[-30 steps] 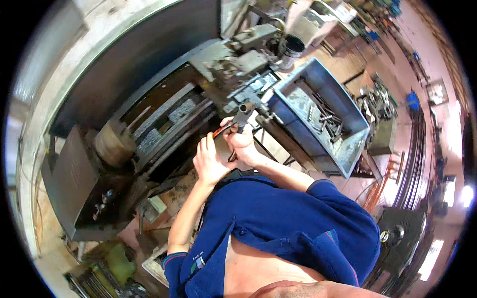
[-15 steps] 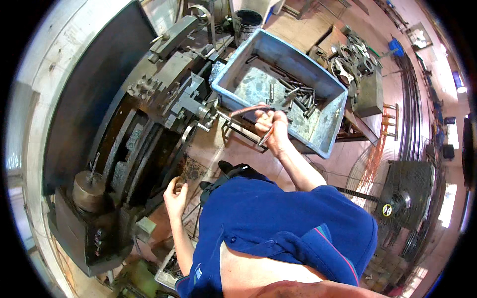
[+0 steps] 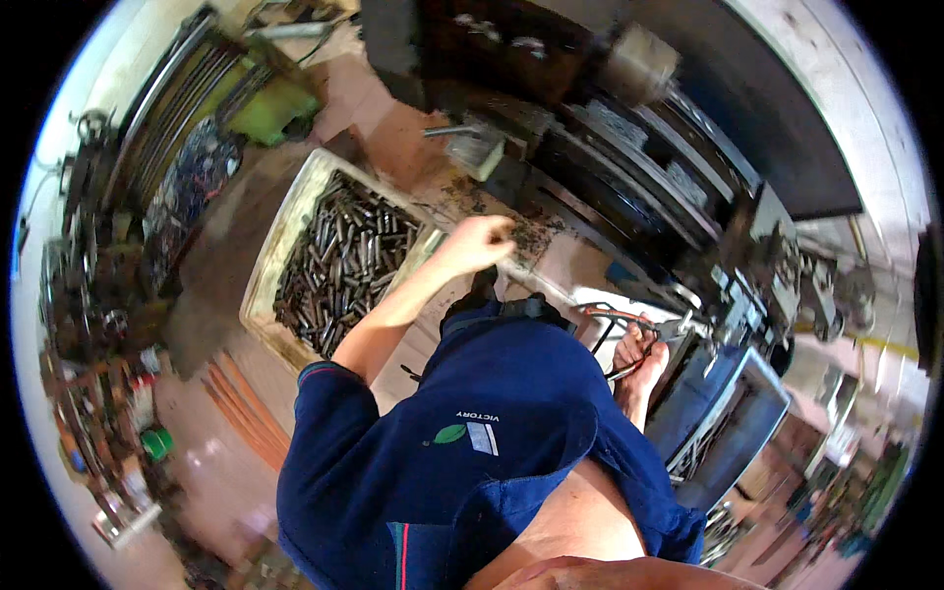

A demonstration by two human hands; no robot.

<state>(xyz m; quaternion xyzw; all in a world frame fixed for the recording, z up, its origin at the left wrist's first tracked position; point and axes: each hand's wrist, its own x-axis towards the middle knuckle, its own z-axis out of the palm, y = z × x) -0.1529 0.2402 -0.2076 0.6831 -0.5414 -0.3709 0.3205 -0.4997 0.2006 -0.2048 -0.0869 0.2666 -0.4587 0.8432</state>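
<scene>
Since the earlier frame, left hand (image 3: 479, 242) has swung to the lathe (image 3: 629, 167) bed beside the parts crate (image 3: 339, 256), fist closed, contents unclear. Right hand (image 3: 641, 346) clamps a wire tool (image 3: 618, 324). Many parts remain in the crate.

Metalworking workshop: big dark lathe (image 3: 629, 167) fills the upper frame, pale crate of metal rods (image 3: 339, 261) just left of it, blue bin (image 3: 728, 423) below its right end, cluttered tool racks (image 3: 88, 295) far left of it, dusty concrete floor
</scene>
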